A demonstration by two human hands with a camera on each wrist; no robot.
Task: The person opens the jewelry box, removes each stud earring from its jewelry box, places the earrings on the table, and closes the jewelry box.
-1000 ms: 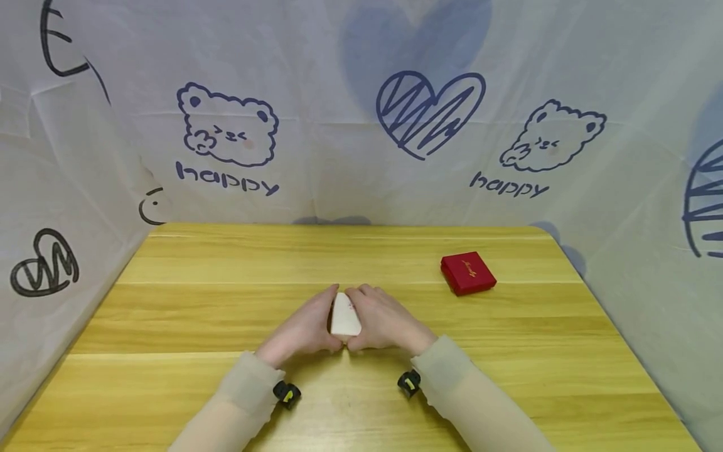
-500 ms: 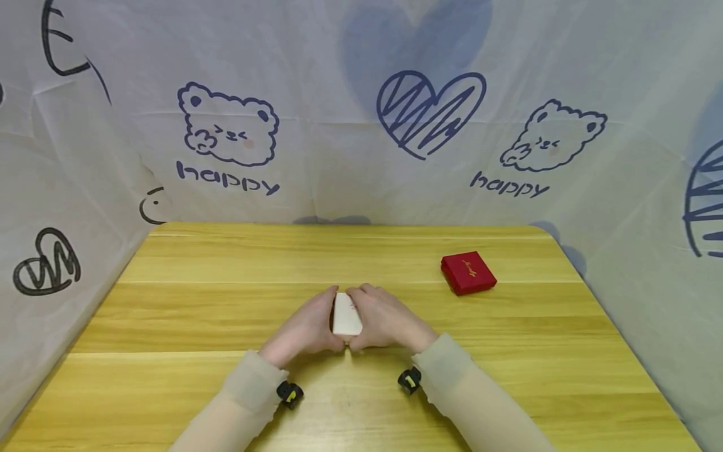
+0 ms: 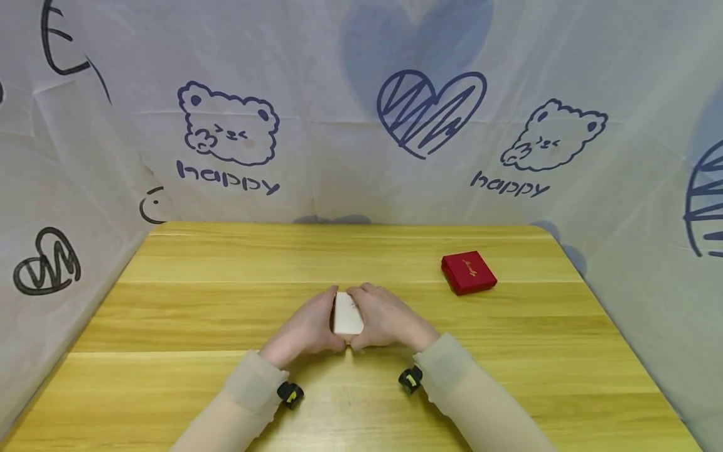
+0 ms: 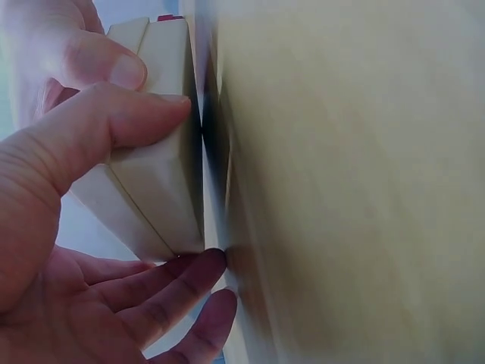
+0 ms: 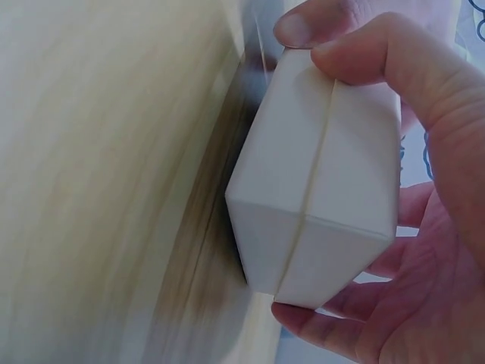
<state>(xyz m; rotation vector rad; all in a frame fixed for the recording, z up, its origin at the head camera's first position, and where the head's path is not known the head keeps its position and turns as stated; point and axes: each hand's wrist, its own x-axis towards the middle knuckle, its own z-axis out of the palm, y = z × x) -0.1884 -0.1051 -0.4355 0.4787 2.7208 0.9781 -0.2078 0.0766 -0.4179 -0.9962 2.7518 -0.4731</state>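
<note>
A small white box with a seam round its middle stands on the wooden table, held between both hands. My left hand grips its left side, thumb on the near face. My right hand grips its right side. In the left wrist view the thumb presses the white box while the other fingers curl under it. In the right wrist view the right thumb lies over the top edge of the white box, fingers beneath.
A small red box with gold lettering lies on the table to the right rear of the hands. White cloth printed with bears and hearts walls the table at the back and both sides.
The white box has shifted very slightly to the right between the hands; otherwise both hands keep the same grip.
</note>
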